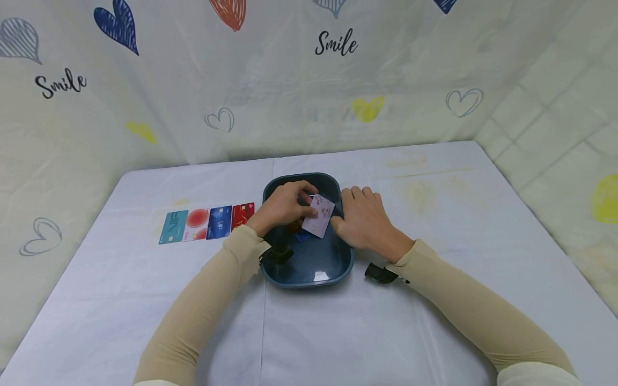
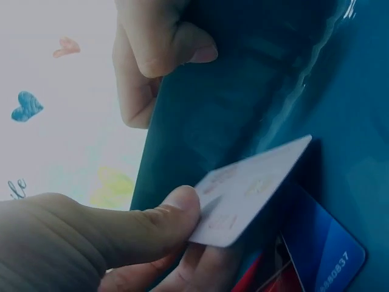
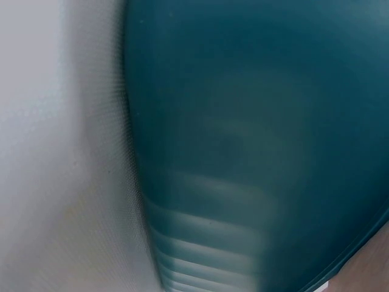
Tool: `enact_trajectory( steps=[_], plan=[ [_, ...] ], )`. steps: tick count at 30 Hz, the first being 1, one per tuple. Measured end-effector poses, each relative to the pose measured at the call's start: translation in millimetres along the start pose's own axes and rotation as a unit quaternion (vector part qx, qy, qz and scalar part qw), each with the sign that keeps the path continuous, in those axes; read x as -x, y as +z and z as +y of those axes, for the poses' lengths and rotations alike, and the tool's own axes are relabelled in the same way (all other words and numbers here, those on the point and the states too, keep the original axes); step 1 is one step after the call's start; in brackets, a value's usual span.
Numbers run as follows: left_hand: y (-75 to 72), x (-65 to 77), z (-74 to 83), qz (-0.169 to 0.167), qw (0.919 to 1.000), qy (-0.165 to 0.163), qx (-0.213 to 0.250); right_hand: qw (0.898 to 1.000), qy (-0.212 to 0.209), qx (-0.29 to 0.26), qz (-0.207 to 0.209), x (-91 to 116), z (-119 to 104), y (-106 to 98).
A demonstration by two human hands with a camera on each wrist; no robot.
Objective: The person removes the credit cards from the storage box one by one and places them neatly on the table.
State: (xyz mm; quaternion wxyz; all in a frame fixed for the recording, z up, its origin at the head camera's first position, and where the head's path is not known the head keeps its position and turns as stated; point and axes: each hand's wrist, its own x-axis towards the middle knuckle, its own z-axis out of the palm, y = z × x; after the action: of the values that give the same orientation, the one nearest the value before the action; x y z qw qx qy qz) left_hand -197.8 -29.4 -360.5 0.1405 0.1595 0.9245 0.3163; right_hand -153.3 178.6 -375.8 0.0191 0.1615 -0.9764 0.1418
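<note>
My left hand is over the dark blue plastic basin, pinching a pale pink card between thumb and fingers. In the left wrist view the card is tilted, held at one corner. Beneath it in the basin lie a blue card and part of a red card; my hand hides some of them. My right hand grips the basin's right rim, thumb over the inner side and fingers outside. The right wrist view shows mostly the basin's outer wall.
Left of the basin, a row on the white-covered table holds a teal card, a white card with red circles, a blue VIP card and a red card. A patterned cloth hangs behind.
</note>
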Motion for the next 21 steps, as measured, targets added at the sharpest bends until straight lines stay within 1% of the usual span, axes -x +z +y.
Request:
enact_trajectory(
  steps=[5, 7, 13, 21],
  plan=[
    [-3.4, 3.2, 0.5, -0.008, 0.9990, -0.006, 0.044, 1.000, -0.001, 0.000, 0.001, 0.0, -0.5, -0.8],
    [-4.7, 5.0, 1.3, -0.011, 0.9984, -0.008, 0.055, 1.000, 0.000, 0.002, 0.000, 0.2, -0.6, -0.8],
    [-7.9, 10.1, 3.9, -0.009, 0.9984, -0.006, 0.056, 1.000, 0.004, 0.007, -0.002, -0.4, -0.8, 0.2],
    [-11.8, 15.8, 4.0, 0.009, 0.9980, 0.007, 0.063, 1.000, 0.005, 0.005, -0.002, 0.1, -0.5, -0.4]
  ],
)
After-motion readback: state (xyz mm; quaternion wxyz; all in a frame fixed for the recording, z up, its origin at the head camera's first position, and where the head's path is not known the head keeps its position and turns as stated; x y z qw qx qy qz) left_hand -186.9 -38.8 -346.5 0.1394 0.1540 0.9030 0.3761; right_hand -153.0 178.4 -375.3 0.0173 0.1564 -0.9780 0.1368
